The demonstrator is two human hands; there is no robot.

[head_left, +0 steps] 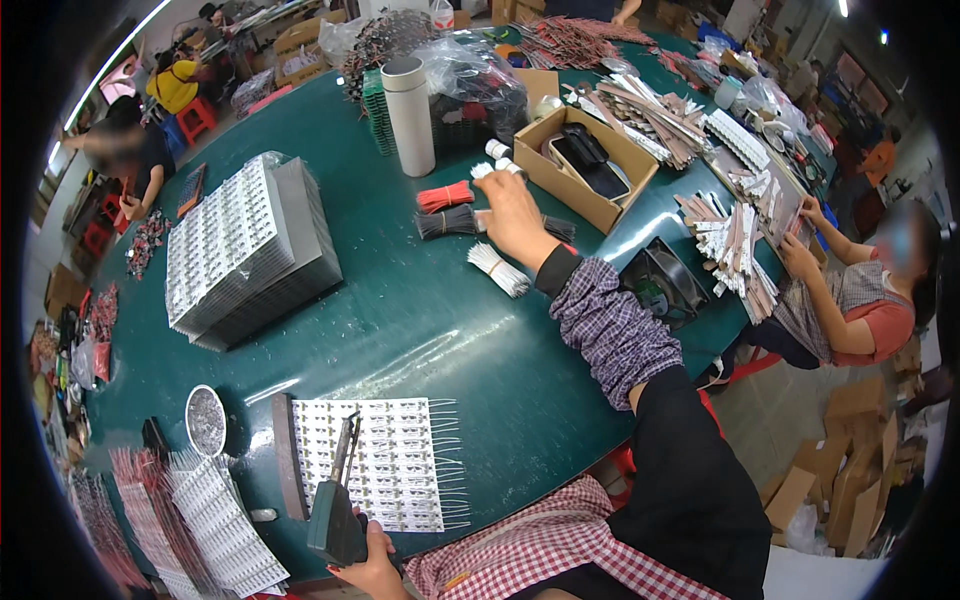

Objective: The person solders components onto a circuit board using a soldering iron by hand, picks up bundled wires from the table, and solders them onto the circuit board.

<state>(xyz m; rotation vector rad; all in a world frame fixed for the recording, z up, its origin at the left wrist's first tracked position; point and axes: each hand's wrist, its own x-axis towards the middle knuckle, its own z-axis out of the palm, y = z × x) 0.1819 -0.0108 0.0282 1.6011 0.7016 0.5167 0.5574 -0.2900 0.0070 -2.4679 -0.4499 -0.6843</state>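
Note:
My left hand (374,568), low in the picture, is closed round the handle of a dark green soldering gun (338,525). Its metal tip lies over a white panel of small circuit boards (400,460), with short pale wires sticking out along the right edge. Farther off, my right hand (515,215) reaches over bundles of cut wire, thumb and fingers apart. The fingertips are at a white wire bundle (482,170); the thumb is by a black bundle (445,222), partly covered by the hand. A red bundle (445,196) and another white bundle (498,270) lie alongside.
A dark bar (289,455) borders the panel's left edge. Stacked panels (240,250), a white cup (206,420), a tall flask (408,118), an open carton (600,205) and a small black fan (662,285) stand on the green table. A co-worker (850,290) handles strips at right.

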